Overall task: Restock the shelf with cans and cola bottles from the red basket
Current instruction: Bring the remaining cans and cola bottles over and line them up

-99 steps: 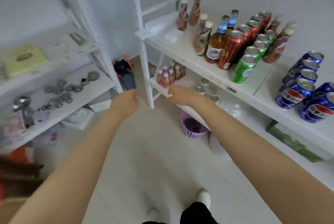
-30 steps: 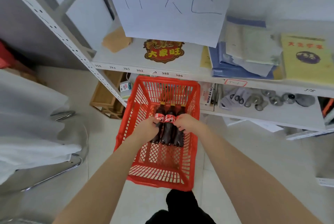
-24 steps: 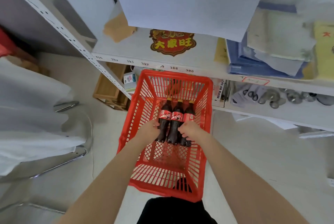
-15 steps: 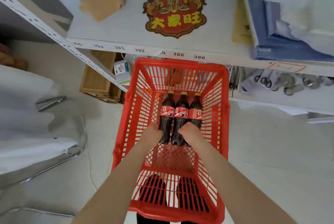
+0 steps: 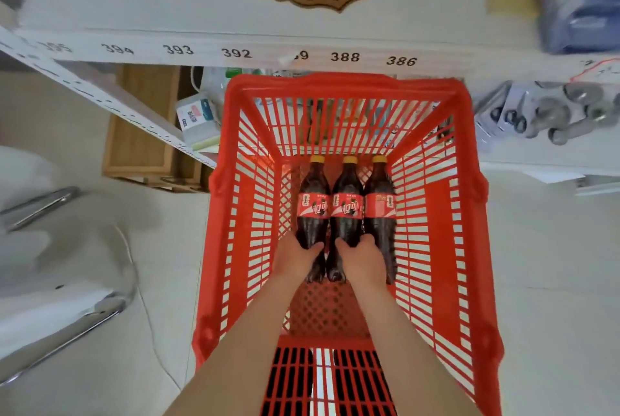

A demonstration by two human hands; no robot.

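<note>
Bright, even, diffuse light. The floor looks washed out, shadows soft. Centre sharp: cola bottles have readable labels. Motion smear at the edges, worst along the shelf corners. Wide-angle bowing on the red basket walls. Glare streaks on the chrome tube.

Stockroom or small shop, numbered shelf edge, red shopping basket

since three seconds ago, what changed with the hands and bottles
The person turned from the drinks shelf, hands empty, to the red basket; the left hand and right hand now grip the cola bottles. Over the last second the three bottles stayed side by side in it.
</note>
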